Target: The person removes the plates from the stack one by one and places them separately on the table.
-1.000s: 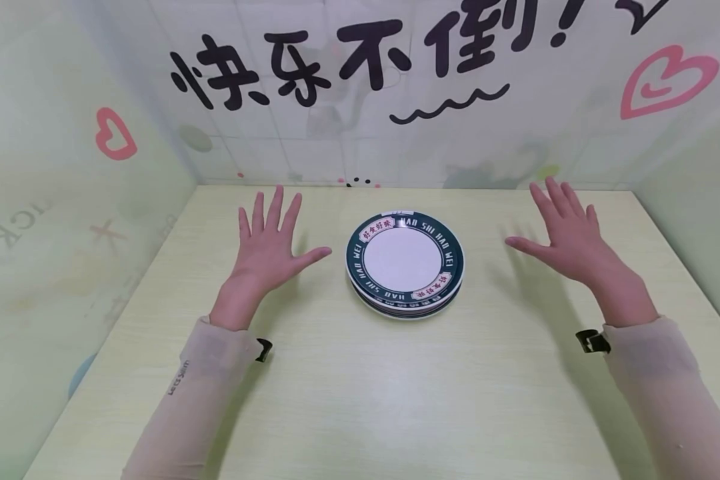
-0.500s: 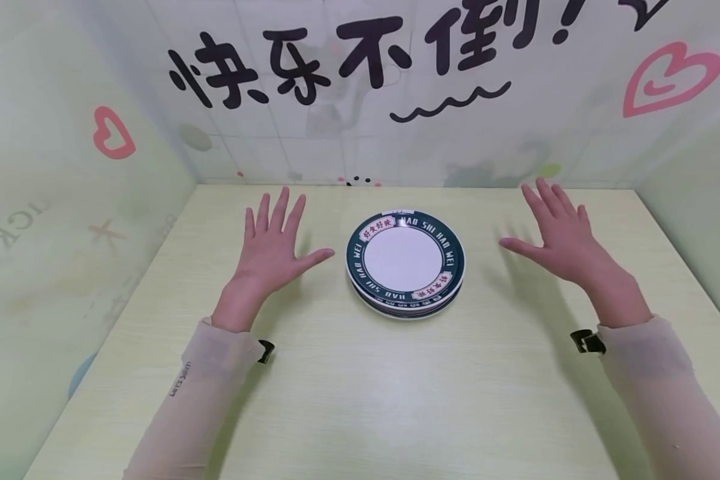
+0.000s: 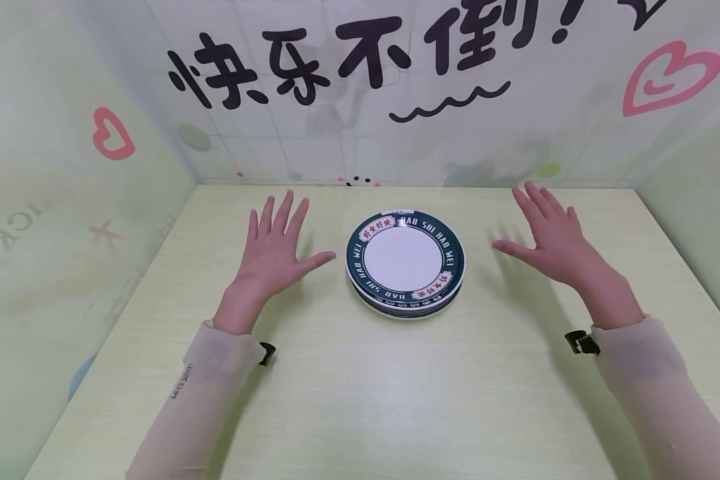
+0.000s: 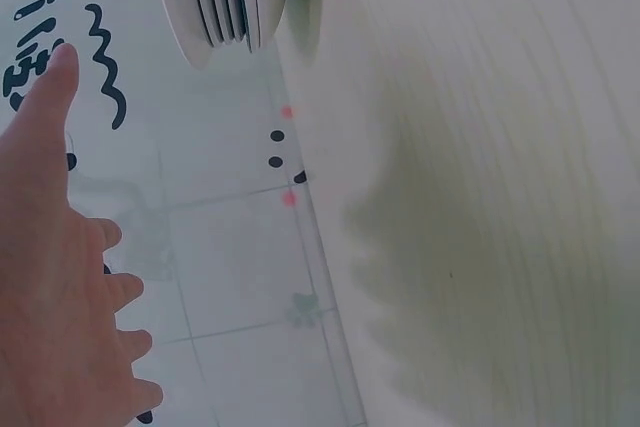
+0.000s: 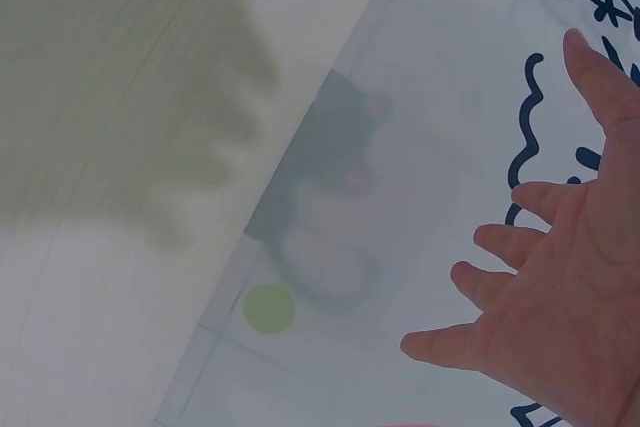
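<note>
Stacked round white plates, the top one banded dark green with lettering, sit near the back edge of the pale wood-grained desk, about midway between its side edges. The left hand, fingers spread and holding nothing, hovers, its thumb near the plates; the right hand, also spread and empty, hovers toward the right edge.

Plates block the middle; near tabletop allows passage.

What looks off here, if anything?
Nothing obvious: the plate stack stands on the table, no spill visible. Only a pale patch breaks the far edge of the green rim; can't tell if it's glare, print or damage.
</note>
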Available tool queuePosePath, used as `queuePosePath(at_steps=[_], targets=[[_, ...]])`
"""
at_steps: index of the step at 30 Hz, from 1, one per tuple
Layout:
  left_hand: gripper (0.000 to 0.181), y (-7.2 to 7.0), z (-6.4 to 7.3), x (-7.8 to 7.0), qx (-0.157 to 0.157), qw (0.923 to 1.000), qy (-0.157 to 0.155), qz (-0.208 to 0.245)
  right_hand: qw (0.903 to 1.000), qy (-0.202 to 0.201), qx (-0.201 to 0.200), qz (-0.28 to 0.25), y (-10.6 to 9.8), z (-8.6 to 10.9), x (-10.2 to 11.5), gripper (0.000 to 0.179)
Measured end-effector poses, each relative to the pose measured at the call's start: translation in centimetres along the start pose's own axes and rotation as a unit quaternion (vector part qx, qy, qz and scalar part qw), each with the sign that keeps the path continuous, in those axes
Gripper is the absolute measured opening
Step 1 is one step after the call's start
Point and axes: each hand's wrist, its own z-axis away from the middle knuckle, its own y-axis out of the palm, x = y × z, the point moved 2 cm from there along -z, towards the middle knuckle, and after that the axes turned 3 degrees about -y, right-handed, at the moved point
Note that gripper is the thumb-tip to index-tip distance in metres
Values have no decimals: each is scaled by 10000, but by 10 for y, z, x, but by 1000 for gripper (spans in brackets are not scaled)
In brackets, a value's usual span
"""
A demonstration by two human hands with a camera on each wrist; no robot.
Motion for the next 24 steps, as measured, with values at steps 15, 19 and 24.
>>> queuePosePath(at_steps=[15,19,24], targets=[[107,3,0,-5,-5,9999,152,32,9998,-115,64,-127,5,-3,4,99],[107,4,1,-6,13,9998,200,53,9997,-187,54,-177,6,-4,5,99],[106,4,2,-10,77,9997,226,103,9995,-218,58,-210,7,-4,8,98]])
